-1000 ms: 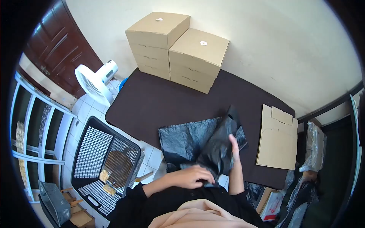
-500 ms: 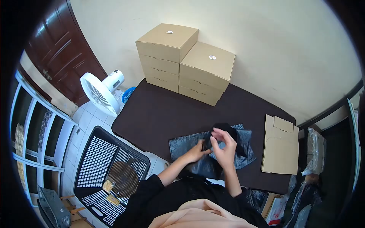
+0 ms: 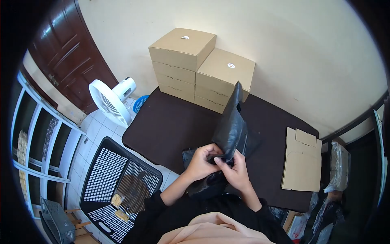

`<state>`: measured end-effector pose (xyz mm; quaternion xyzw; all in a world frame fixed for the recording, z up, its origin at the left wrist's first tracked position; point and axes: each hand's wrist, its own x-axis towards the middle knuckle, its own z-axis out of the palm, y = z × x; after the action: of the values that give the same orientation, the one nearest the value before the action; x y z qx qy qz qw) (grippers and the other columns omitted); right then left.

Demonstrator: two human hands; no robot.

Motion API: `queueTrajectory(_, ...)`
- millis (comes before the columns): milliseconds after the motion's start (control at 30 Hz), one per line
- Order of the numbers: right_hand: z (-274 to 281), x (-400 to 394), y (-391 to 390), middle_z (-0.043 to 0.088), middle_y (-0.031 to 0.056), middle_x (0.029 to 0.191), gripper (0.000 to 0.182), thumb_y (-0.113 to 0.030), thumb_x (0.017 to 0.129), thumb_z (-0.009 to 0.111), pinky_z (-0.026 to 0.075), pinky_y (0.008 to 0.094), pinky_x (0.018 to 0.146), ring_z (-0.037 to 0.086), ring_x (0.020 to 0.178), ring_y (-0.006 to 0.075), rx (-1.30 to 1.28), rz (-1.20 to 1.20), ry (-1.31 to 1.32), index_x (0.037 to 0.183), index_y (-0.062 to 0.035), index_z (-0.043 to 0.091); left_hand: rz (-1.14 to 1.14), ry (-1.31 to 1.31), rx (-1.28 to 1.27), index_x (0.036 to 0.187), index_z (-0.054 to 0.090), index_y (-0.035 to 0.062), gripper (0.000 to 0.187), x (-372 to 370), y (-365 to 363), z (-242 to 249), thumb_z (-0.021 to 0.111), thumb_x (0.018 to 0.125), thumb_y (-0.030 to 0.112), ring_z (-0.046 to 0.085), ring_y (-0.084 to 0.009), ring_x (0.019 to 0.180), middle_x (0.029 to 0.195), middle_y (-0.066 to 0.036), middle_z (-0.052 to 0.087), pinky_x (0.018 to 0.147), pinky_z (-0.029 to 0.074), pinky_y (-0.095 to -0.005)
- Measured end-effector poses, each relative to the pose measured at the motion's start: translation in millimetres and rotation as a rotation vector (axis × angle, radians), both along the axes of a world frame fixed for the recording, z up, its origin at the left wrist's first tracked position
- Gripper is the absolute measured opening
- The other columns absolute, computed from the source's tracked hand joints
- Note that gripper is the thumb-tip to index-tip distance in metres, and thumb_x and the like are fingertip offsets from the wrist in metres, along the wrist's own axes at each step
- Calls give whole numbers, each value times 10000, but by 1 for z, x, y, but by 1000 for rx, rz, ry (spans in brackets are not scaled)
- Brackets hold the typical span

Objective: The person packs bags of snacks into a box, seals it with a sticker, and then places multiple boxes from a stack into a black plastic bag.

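Observation:
A crinkled black plastic bag (image 3: 230,128) stands up over the dark brown table (image 3: 174,122), its narrow top reaching in front of the stacked boxes. My left hand (image 3: 202,163) grips its lower edge, fingers curled in. Close beside it, my right hand (image 3: 236,174) pinches the same bag with the thumb near my left fingers. More dark plastic hangs below my hands, near the table's front edge. A piece of black plastic (image 3: 187,155) also shows on the table left of my left hand. What lies inside the bag, if anything, is hidden.
Brown cardboard boxes (image 3: 178,55) stand in two stacks at the table's back. Flattened cardboard (image 3: 301,162) lies on the right end. A white fan (image 3: 109,101) and a black plastic basket (image 3: 103,171) with small yellow packs are at the left.
The black bag has been lifted and stretched upward from the table. Both hands have closed together on its lower part; my right hand was more open before.

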<state>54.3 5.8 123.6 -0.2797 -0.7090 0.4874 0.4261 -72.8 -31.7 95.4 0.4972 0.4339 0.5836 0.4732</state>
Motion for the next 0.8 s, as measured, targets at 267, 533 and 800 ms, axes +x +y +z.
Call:
queueTrajectory(267, -40, 4, 18, 511, -44, 700, 55, -13, 792, 580, 340, 166, 537, 424, 617, 14, -351, -189, 161, 825, 30, 567, 297, -158, -325, 1023, 527, 18, 348, -44, -8, -36, 673, 729, 133, 555, -121, 839, 934, -64, 588, 745, 459, -272)
queueTrajectory(533, -46, 97, 65, 546, 13, 899, 176, 19, 811, 529, 406, 181, 688, 510, 808, 60, -30, -629, 278, 982, -12, 559, 837, -787, 2, 1030, 520, -18, 356, -193, -46, -35, 393, 886, 282, 569, -265, 920, 1016, -140, 582, 834, 453, -404)
queueTrajectory(800, -51, 56, 9, 494, 105, 721, 172, 65, 629, 572, 399, 334, 651, 487, 696, 241, 991, -766, -326, 734, -44, 490, 634, -639, -296, 1178, 420, 24, 383, -107, -37, -24, 480, 883, 261, 488, -188, 1045, 1141, -82, 507, 913, 375, -316)
